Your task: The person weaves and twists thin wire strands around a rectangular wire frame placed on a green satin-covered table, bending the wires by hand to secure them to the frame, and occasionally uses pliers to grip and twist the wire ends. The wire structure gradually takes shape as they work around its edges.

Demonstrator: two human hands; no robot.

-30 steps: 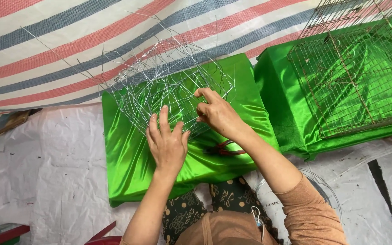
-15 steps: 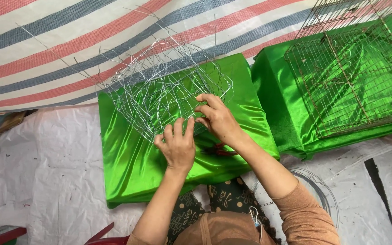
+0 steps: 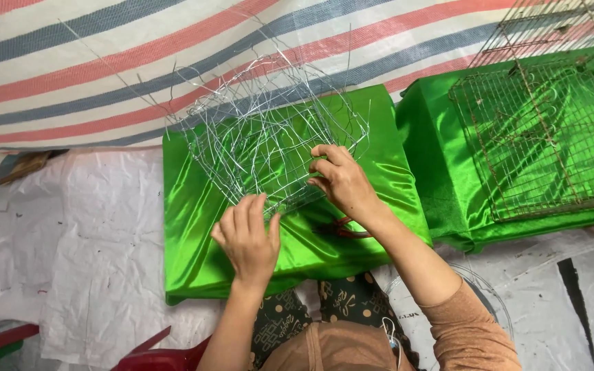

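Both hands, left hand [image 3: 247,237] and right hand [image 3: 340,182], fingers pinching tangled wire frame [image 3: 269,130] (hollow), green cushion [image 3: 201,233] beneath, finished wire cage [image 3: 544,130] alongside

No packages, labels, signs or screens are showing anywhere in this view.
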